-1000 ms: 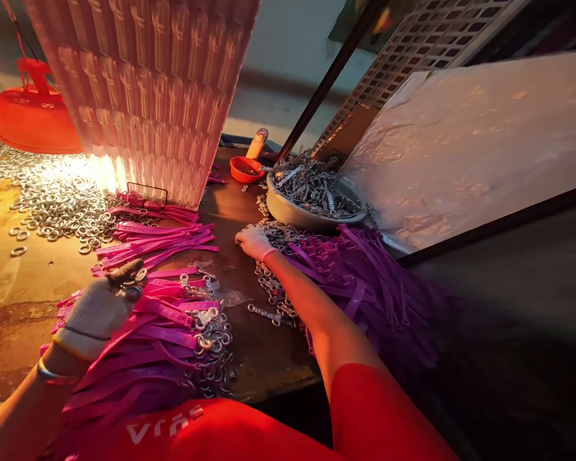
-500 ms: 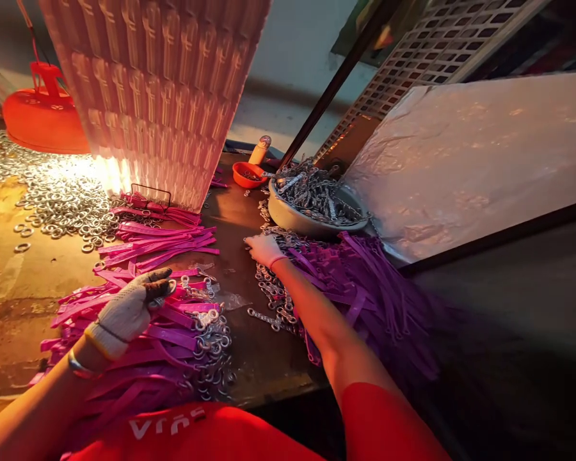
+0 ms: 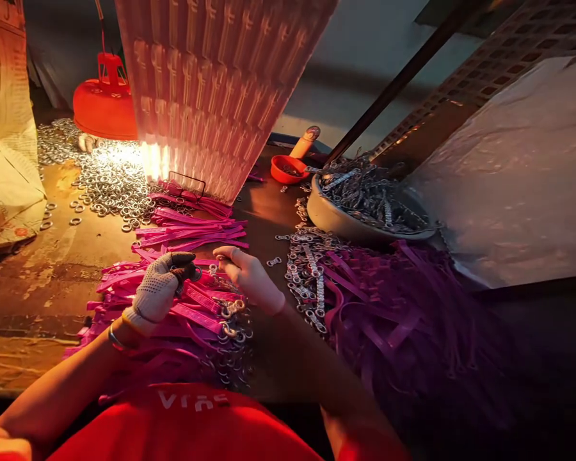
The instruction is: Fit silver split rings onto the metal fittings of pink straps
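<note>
My left hand [image 3: 156, 288], in a white knitted glove with dark fingertips, is closed on a metal ring [image 3: 198, 274] above pink straps [image 3: 199, 298]. Close beside it on the right, my right hand [image 3: 254, 282] is pinched shut, and whatever lies between its fingertips is too small to make out. Metal rings and links [image 3: 228, 330] are at the right ends of the pink straps. Short metal chain links [image 3: 312, 269] lie to the right of my right hand, next to a pile of purple straps [image 3: 393, 314].
A red lamp [image 3: 103, 109] lights a heap of loose rings [image 3: 112, 176]. A ridged translucent panel [image 3: 216, 96] stands behind the straps. A bowl of metal chains [image 3: 340, 214] and a small red dish [image 3: 279, 171] stand at the back right. A paper sack [image 3: 9, 160] is at far left.
My right hand has come left from the links beside the bowl to my left hand, its fingers now pinched. The left hand still holds the ring. The view has turned left.
</note>
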Demonstrator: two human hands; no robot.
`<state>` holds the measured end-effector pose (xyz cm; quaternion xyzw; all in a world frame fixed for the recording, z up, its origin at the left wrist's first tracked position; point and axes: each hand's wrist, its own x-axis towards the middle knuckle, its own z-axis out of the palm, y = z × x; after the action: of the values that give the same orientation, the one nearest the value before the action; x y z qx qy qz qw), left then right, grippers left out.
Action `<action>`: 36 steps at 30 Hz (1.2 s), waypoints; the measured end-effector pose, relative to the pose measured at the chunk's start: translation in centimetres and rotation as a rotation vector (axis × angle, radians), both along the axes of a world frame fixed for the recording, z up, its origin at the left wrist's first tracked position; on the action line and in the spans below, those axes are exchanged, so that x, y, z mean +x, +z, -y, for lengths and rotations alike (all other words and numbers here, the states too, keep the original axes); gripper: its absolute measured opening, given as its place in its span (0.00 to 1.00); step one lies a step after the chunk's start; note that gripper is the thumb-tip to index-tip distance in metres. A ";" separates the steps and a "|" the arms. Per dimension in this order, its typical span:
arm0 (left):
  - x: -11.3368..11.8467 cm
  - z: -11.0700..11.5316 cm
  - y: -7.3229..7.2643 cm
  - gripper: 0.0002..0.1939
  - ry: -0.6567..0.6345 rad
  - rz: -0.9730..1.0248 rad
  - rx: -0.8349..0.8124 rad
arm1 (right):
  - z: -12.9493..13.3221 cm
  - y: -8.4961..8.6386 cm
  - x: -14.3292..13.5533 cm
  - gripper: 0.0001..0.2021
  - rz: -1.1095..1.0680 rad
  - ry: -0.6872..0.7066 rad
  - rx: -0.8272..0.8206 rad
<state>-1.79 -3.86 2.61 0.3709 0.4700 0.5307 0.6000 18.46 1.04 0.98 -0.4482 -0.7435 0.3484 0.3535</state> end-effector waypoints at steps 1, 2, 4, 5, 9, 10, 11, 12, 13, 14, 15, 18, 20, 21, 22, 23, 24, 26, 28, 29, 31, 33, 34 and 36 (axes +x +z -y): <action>0.1 0.1 0.0 0.19 0.003 -0.034 0.019 | 1.1 0.5 -1.1 0.15 -0.100 0.029 -0.060; 0.2 0.2 0.0 0.19 0.009 -0.070 0.035 | 2.0 0.9 -2.1 0.17 -0.149 0.045 -0.116; 0.3 0.5 0.0 0.17 0.030 -0.128 0.068 | 3.1 1.5 -3.4 0.20 -0.210 0.058 -0.179; 0.3 0.6 0.0 0.16 0.040 -0.137 0.082 | 3.4 1.7 -3.9 0.20 -0.243 0.053 -0.186; 0.0 1.1 0.2 0.18 -0.008 -0.045 0.050 | 3.9 2.0 -4.7 0.18 -0.382 -0.098 -0.164; 0.0 1.3 0.2 0.20 -0.055 -0.029 0.023 | 4.1 2.0 -4.8 0.17 -0.411 -0.153 -0.161; 0.0 1.4 0.1 0.20 -0.109 -0.022 -0.003 | 4.3 2.0 -4.9 0.17 -0.436 -0.204 -0.162; 0.1 1.6 0.0 0.20 -0.159 -0.018 -0.021 | 4.5 1.9 -5.0 0.17 -0.459 -0.243 -0.165; 0.2 1.8 -0.3 0.19 -0.191 -0.013 -0.028 | 4.8 1.8 -5.1 0.17 -0.476 -0.270 -0.173; 0.3 2.0 -0.5 0.17 -0.208 -0.005 -0.030 | 5.1 1.6 -5.2 0.17 -0.482 -0.286 -0.180; 0.5 2.2 -0.8 0.15 -0.207 0.004 -0.026 | 5.3 1.4 -5.3 0.16 -0.474 -0.291 -0.181; 0.5 2.5 -1.1 0.11 -0.190 0.007 0.020 | 5.8 1.0 -5.1 0.16 -0.338 -0.254 -0.093; 0.2 2.4 -0.6 0.12 -0.224 0.000 0.039 | 5.7 1.2 -4.3 0.17 -0.234 -0.173 -0.007; 0.0 2.3 -0.1 0.13 -0.247 0.008 0.026 | 5.4 1.3 -3.9 0.18 -0.217 -0.122 0.007; -0.2 2.1 0.4 0.13 -0.279 0.023 -0.009 | 5.1 1.5 -3.4 0.18 -0.223 -0.073 -0.004; -0.4 1.9 0.9 0.14 -0.315 0.041 -0.057 | 4.8 1.8 -2.9 0.18 -0.241 -0.028 -0.030; -0.5 1.7 1.3 0.14 -0.351 0.053 -0.106 | 4.5 1.9 -2.6 0.18 -0.255 0.018 -0.056; -0.7 1.3 1.8 0.15 -0.410 0.038 -0.167 | 3.9 2.0 -2.2 0.17 -0.229 0.118 -0.045; -0.7 0.9 1.6 0.16 -0.442 -0.023 -0.166 | 3.6 1.7 -2.3 0.14 -0.156 0.201 0.039; -0.7 0.8 1.4 0.17 -0.447 -0.070 -0.154 | 3.6 1.5 -2.5 0.12 -0.123 0.211 0.083; -0.7 0.6 0.9 0.20 -0.431 -0.174 -0.120 | 3.6 1.2 -2.8 0.09 -0.055 0.166 0.153; -0.9 0.6 0.6 0.21 -0.398 -0.263 -0.065 | 3.7 1.1 -2.9 0.09 0.050 0.101 0.205; -0.9 0.5 0.7 0.21 -0.392 -0.309 -0.028 | 3.7 1.1 -2.8 0.09 0.117 0.078 0.229; -1.0 0.4 1.0 0.18 -0.416 -0.406 0.049 | 3.7 1.5 -2.7 0.08 0.259 0.039 0.271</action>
<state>-2.76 -4.22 3.63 0.5723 0.4815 0.3222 0.5804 15.79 -2.62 2.53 -0.4232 -0.8314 0.1911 0.3052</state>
